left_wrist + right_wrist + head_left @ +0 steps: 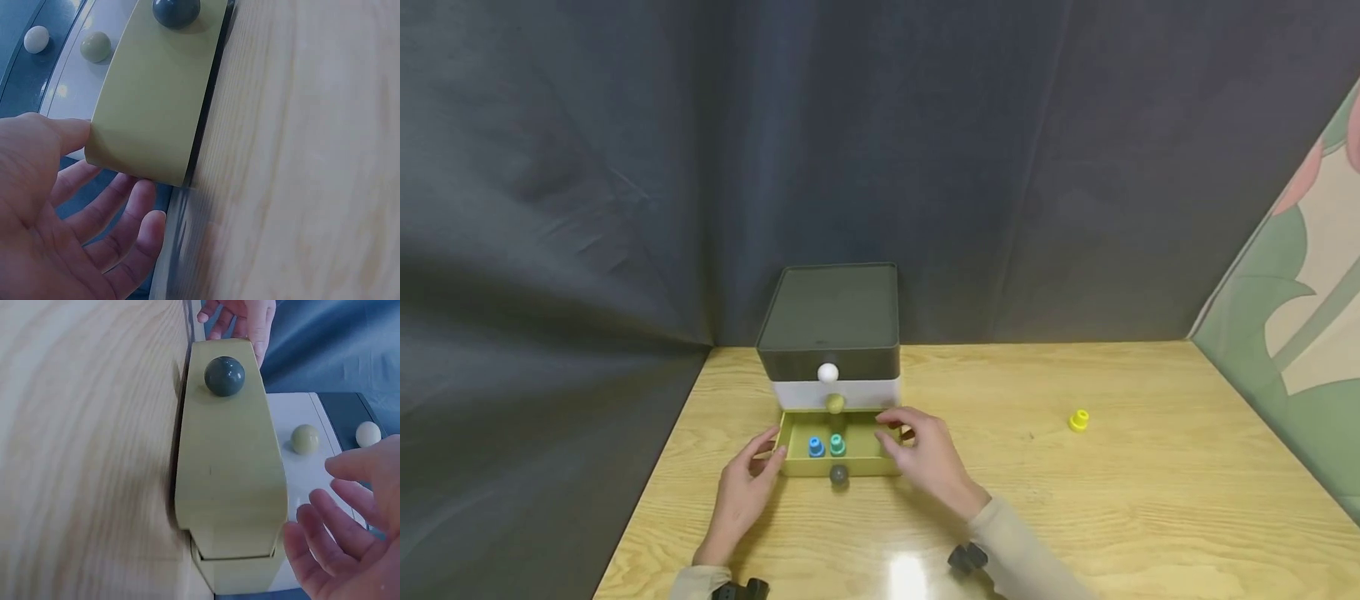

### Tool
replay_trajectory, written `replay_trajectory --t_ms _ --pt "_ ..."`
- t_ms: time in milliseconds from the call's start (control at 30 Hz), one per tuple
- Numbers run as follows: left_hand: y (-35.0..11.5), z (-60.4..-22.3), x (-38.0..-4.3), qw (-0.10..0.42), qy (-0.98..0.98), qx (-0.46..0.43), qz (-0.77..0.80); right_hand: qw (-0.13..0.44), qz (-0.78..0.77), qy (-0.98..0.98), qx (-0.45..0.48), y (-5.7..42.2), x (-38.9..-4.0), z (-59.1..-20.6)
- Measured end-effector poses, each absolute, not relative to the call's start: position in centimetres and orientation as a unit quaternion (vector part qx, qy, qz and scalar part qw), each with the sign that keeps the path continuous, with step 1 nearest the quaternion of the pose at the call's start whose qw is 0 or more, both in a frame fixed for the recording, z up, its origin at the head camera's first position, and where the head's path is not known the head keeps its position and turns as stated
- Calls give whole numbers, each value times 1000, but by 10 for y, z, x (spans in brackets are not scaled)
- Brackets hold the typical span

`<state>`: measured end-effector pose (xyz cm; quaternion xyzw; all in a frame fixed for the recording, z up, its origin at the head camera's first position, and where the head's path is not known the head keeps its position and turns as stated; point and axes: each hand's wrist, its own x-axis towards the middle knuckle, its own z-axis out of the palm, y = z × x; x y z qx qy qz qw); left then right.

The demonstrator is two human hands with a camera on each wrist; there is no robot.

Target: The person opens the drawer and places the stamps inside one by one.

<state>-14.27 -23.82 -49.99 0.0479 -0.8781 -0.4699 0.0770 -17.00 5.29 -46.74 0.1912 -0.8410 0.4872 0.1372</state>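
Observation:
A small chest has its olive-green bottom drawer (861, 467) pulled out. Inside lie a blue stepped plastic piece (816, 447) and a teal one (837, 445), side by side. My left hand (745, 492) holds the drawer's left end, thumb at the top front corner and fingers along the outer side. My right hand (928, 454) hovers at the drawer's right end, fingers loosely bent and nothing visible between them. In the right wrist view, the right fingers (331, 537) appear beside the drawer's rim; whether they touch it, I cannot tell.
Above the drawer sit a white drawer (797, 394) with a green knob and a dark top section (827, 308) with a white knob. A yellow stepped piece (1078, 420) stands on the wooden table (1112, 500) at the right. Dark curtains (880, 167) hang behind and left.

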Motion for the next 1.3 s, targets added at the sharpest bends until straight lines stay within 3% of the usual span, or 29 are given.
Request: replay_trajectory --t_ms 800,1300 --pt "-237 -500 -143 77 -877 51 -471 155 458 -872 79 160 -160 -476" --pt "-233 -507 -144 77 -875 46 -476 149 437 -886 -42 246 -153 -488"
